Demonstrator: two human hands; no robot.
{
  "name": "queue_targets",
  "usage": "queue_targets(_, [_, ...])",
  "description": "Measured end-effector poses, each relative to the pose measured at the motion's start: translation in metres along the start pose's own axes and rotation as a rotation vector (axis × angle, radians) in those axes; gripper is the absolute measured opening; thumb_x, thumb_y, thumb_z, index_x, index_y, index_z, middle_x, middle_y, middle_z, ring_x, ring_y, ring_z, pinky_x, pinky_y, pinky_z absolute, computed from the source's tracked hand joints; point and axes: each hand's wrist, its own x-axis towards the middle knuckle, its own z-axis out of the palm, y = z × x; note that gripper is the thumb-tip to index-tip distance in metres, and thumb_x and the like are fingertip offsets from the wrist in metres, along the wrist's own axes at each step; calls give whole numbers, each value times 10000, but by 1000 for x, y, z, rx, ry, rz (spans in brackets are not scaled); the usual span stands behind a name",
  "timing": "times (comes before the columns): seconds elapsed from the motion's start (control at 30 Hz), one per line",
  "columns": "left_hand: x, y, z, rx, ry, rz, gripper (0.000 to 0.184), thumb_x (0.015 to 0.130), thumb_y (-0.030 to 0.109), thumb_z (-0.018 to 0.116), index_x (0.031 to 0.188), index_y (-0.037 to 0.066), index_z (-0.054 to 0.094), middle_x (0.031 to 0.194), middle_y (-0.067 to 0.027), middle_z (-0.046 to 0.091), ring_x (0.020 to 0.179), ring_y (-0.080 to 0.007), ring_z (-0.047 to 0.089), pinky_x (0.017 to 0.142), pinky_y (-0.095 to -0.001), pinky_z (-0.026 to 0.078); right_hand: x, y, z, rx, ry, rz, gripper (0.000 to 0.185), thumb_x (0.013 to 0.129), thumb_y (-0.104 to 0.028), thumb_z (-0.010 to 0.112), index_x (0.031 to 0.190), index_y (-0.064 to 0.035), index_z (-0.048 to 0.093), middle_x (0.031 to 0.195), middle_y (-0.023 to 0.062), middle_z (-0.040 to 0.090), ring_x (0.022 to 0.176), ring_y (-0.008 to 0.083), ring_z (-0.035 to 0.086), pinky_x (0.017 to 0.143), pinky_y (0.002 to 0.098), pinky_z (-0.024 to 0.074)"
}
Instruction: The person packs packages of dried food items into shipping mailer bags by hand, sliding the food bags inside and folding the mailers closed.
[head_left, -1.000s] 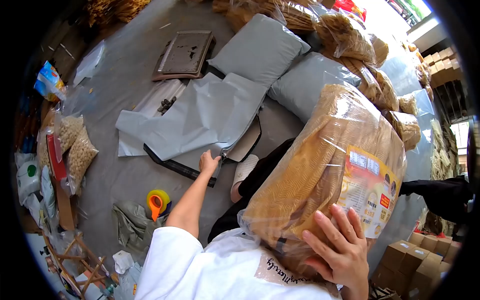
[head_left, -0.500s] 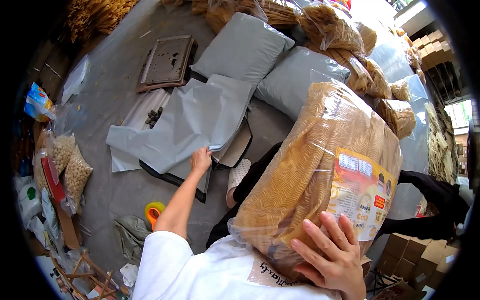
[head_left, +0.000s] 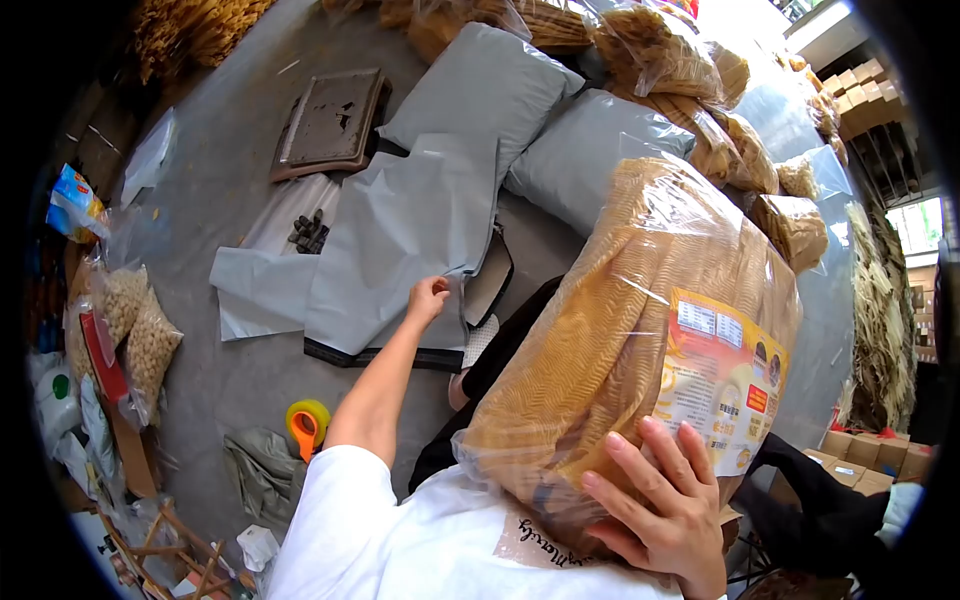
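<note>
Here's the right hand (head_left: 668,508), fingers spread wide and flat on the big clear bag of brown ribbed sheets (head_left: 590,320), which leans at the near right against the white T-shirt (head_left: 420,530), its printed label (head_left: 725,385) facing up! Over to the left, the left hand (head_left: 428,302) has its fingers curled in at the right edge of a flat grey plastic bag (head_left: 390,230); whether they pinch it, I can't tell. Beyond lie two plump grey parcels (head_left: 480,95), and near left, a yellow tape roll (head_left: 318,408) on the floor (head_left: 240,385).
</note>
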Motion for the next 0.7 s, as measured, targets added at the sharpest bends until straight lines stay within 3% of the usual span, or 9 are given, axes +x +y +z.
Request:
queue_targets(0.07, [-22,-3,-8,108,90,-84,129,735,60,681,851,10,653,757,-83,669,781,-167,656,710,-295,507,1,0,1,-1,-4,0,512,666,-427,728,1141,-250,655,1307,57,538,1263,330,436,1095,480,230])
queue_targets(0.13, [-46,-22,-12,-27,204,-472,95,754,81,675,767,-6,638,702,-68,655,746,-210,660,739,-325,532,3,1,0,-7,-5,-2,511,663,-428,731,1136,-248,658,1302,65,541,1260,338,439,1092,485,232])
queue_targets(0.2, [-67,-45,-9,-383,229,-925,84,822,76,623,849,-3,614,855,-109,650,838,-243,631,853,-416,514,3,2,0,-12,-16,-9,507,660,-429,734,1126,-243,663,1296,78,544,1249,354,447,1082,500,241])
queue_targets(0.23, [-76,-67,-1,-387,228,-933,84,822,76,623,849,-3,614,855,-109,650,838,-243,631,853,-416,514,3,3,-1,-13,-25,-12,507,660,-429,734,1126,-243,663,1296,78,544,1249,354,447,1082,500,241])
queue_targets(0.3, [-89,-98,15,-1129,395,-1153,203,889,54,540,1083,-6,543,1129,-189,547,1100,-308,532,902,-499,492,2,2,-2,-18,-34,-9,507,655,-427,737,1121,-240,666,1291,84,548,1240,359,456,1074,511,248])
queue_targets(0.33, [-92,-102,18,-1253,399,-1154,284,911,38,505,1192,20,463,1300,-194,405,1196,-322,429,976,-483,442,3,2,-2,-21,-40,-7,507,655,-427,737,1121,-240,666,1291,84,548,1240,359,456,1074,511,248])
queue_targets(0.47, [-88,-104,31,-1336,535,-1109,232,905,76,533,1132,30,512,1223,-174,475,1105,-318,496,907,-438,488,6,0,-4,-26,-39,11,507,642,-417,743,1114,-243,670,1284,81,554,1238,356,458,1076,505,250])
queue_targets(0.53, [-81,-115,32,-1369,548,-1202,230,892,144,586,1090,37,539,1081,-133,552,970,-270,557,773,-382,511,8,-2,-4,-18,-35,32,506,639,-414,744,1110,-244,672,1281,78,558,1238,353,459,1077,502,251])
queue_targets(0.7, [-60,-122,32,-1412,324,-1218,214,868,228,642,976,60,567,832,-73,572,740,-213,546,647,-315,470,10,-3,-4,7,-31,45,489,641,-405,743,1100,-251,678,1274,56,564,1242,336,458,1083,486,249])
